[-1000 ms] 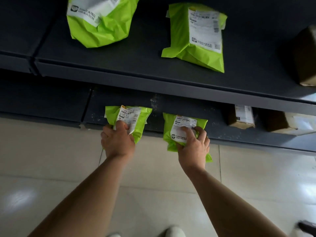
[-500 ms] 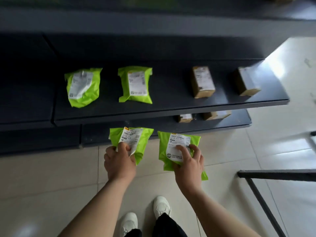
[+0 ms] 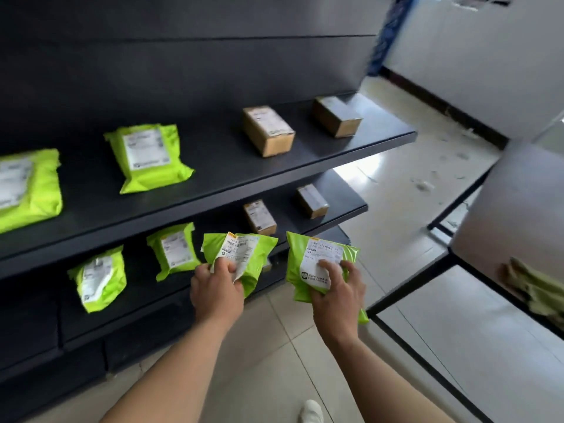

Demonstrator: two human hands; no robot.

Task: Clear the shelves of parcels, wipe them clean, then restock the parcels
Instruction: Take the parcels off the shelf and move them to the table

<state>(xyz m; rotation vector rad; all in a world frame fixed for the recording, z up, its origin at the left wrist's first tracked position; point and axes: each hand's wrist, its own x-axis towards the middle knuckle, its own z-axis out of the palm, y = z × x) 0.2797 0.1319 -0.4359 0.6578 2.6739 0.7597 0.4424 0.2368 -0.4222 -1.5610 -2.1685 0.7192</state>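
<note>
My left hand (image 3: 217,291) grips a green mailer parcel (image 3: 256,254) with a white label, held in front of the dark shelves. My right hand (image 3: 335,296) grips a second green mailer (image 3: 320,261), just to the right of the first. On the upper shelf (image 3: 213,166) lie two green mailers (image 3: 146,157) (image 3: 27,187) and two brown boxes (image 3: 268,129) (image 3: 335,116). The middle shelf (image 3: 345,209) holds two green mailers (image 3: 175,250) (image 3: 100,277) and two small brown boxes (image 3: 259,216) (image 3: 312,200).
A black-framed table (image 3: 503,193) with a grey top stands to the right, a greenish cloth (image 3: 537,288) on it. Tiled floor (image 3: 396,178) runs between shelf and table. My white shoe (image 3: 311,412) shows at the bottom. A white wall closes the right side.
I have straightened up and turned right, carrying both mailers away from the lowest shelf. The view now takes in the upper shelves, the table and the wall.
</note>
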